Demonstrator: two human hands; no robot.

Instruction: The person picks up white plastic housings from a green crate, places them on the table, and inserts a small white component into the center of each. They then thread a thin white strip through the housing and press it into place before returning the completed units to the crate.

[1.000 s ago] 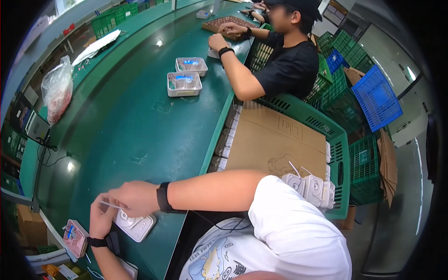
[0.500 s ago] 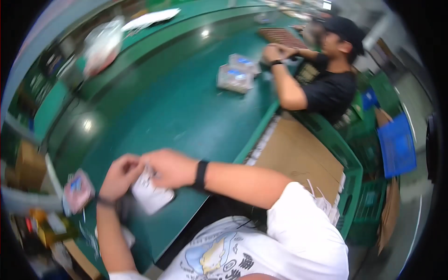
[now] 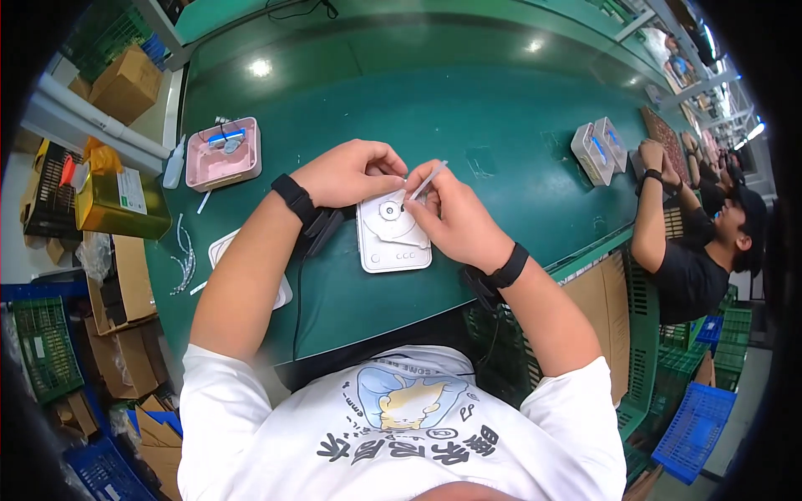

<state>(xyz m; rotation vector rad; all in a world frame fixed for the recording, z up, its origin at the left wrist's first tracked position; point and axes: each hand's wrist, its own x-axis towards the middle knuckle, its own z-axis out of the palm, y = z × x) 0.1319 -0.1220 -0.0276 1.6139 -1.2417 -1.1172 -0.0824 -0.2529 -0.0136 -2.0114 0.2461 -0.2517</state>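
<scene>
A white flat casing (image 3: 396, 259) with a round dial and small buttons lies on the green table in front of me. A loose white piece covers part of its face. My left hand (image 3: 355, 173) curls over the casing's upper left edge, thumb and fingers pressed together; what they grip is hidden. Between thumb and forefinger, my right hand (image 3: 455, 215) pinches a thin whitish strip (image 3: 430, 178) slanting above the casing's upper right corner. A second white casing part (image 3: 282, 294) rests partly beneath my left forearm.
Farther left stand an open pink housing (image 3: 247, 167) with a blue part inside and a white squeeze bottle (image 3: 175, 164). Thin white wires (image 3: 184, 260) lie by the left edge, near a yellow tin (image 3: 104, 219). At right are two pale housings (image 3: 591, 156), a co-worker (image 3: 697, 271) and a green crate (image 3: 642, 351).
My view has swung left and steadied. The white casing, tilted and blurred in my hands before, now lies flat on the table. The strip in my right hand now shows clearly.
</scene>
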